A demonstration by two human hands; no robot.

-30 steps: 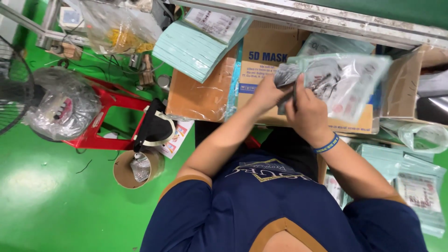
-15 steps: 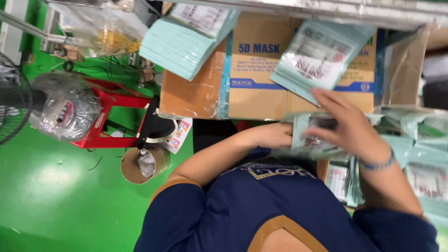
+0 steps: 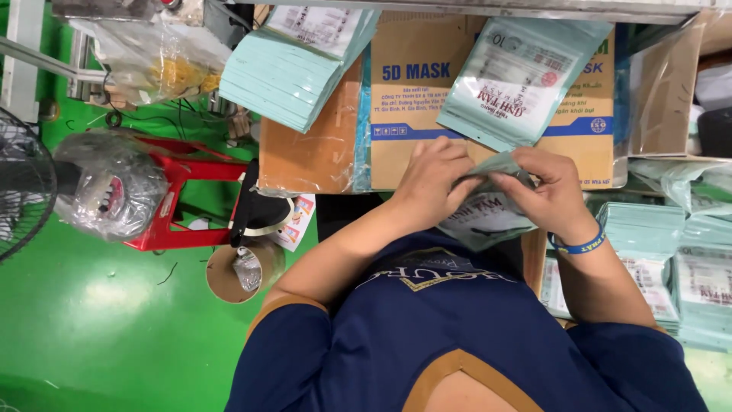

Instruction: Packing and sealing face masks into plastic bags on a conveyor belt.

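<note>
Both my hands have come back together since half a second ago, when my right arm was stretched across toward the stacks; now they meet just below the cardboard box (image 3: pixel 427 114). My left hand (image 3: pixel 431 183) and right hand (image 3: pixel 545 191) each pinch the top edge of one mask pouch (image 3: pixel 484 214), fingers closed on it. It is a flat, glossy plastic pouch, pale teal with a white printed panel, slightly crumpled. Its long axis runs roughly away from me, and its gripped end points toward the box. One more pouch (image 3: pixel 518 76) of the same kind leans on the box front, tilted. One fanned stack of teal pouches (image 3: pixel 290 69) sits left of the box, further stacks (image 3: pixel 671 267) lie to its lower right.
</note>
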